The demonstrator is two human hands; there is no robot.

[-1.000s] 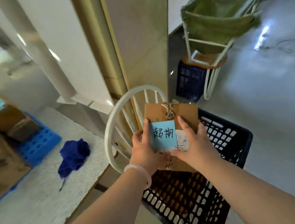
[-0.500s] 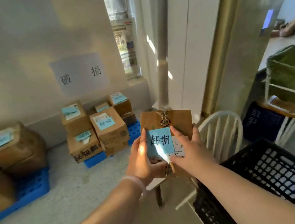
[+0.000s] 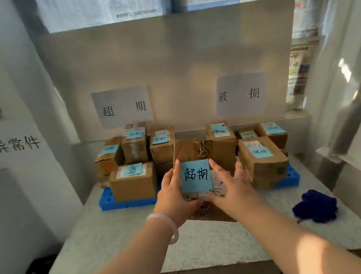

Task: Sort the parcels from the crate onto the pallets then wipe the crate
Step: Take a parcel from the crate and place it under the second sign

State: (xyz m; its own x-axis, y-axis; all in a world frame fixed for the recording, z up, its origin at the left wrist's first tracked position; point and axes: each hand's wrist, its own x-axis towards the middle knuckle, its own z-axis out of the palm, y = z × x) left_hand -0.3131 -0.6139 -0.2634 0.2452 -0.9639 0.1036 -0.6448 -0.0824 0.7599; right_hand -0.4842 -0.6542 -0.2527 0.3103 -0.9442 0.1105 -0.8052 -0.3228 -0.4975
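Speckled grey counter (image 3: 209,241) runs to a white board carrying two paper signs (image 3: 124,107). Against the board sit two blue pallets, the left pallet (image 3: 124,203) and the right pallet (image 3: 290,178), each stacked with cardboard boxes bearing blue notes. A brown parcel (image 3: 218,152) with a blue note (image 3: 195,175) is held above the counter's middle, in front of the gap between the pallets. The left hand (image 3: 175,196) grips its left edge, thumb on the front. The right hand (image 3: 232,189) holds its right side, fingers (image 3: 239,166) only slightly bent. A dark blue cloth (image 3: 315,206) lies at the right.
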